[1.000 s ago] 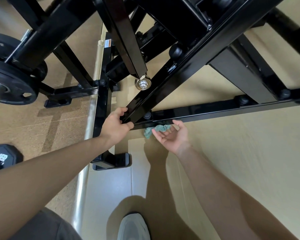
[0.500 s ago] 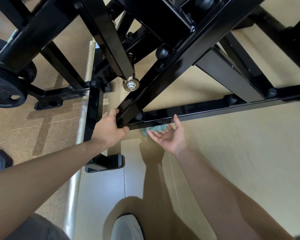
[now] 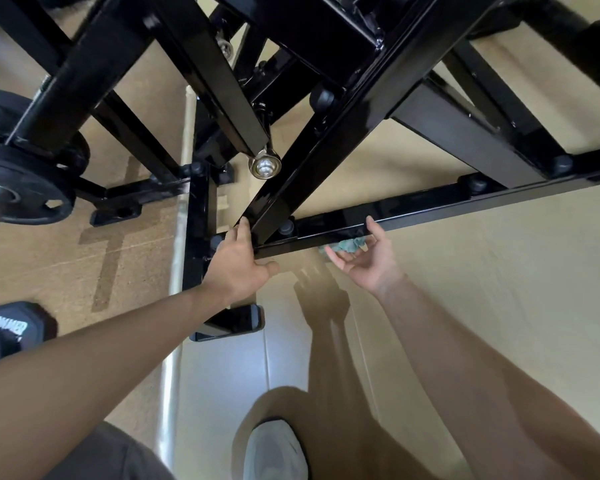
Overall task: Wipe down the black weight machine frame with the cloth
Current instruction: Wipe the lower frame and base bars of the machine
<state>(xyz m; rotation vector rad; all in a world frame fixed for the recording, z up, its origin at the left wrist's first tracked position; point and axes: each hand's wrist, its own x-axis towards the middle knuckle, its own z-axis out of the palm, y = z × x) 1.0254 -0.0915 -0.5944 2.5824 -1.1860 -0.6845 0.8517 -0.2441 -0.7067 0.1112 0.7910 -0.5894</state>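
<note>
The black weight machine frame (image 3: 430,202) fills the upper view, with a diagonal beam meeting a low horizontal bar. My left hand (image 3: 238,263) grips that junction, fingers on top and thumb beneath. My right hand (image 3: 362,261) is palm up just under the horizontal bar, to the right of the junction. A bunched teal cloth (image 3: 348,244) lies on its fingers, pinched against the bar's underside, while the thumb reaches up onto the bar's front face. Much of the cloth is hidden behind the bar.
A chrome roller (image 3: 264,166) hangs at a beam's end above my left hand. A black weight plate (image 3: 25,188) on a steel bar is at far left, a dumbbell (image 3: 4,329) lower left. A frame foot (image 3: 229,323) and my white shoe (image 3: 274,448) are on the beige floor.
My right hand has slid a little to the right along the horizontal bar with the cloth, and its thumb has come up onto the bar. My left hand keeps its grip at the junction.
</note>
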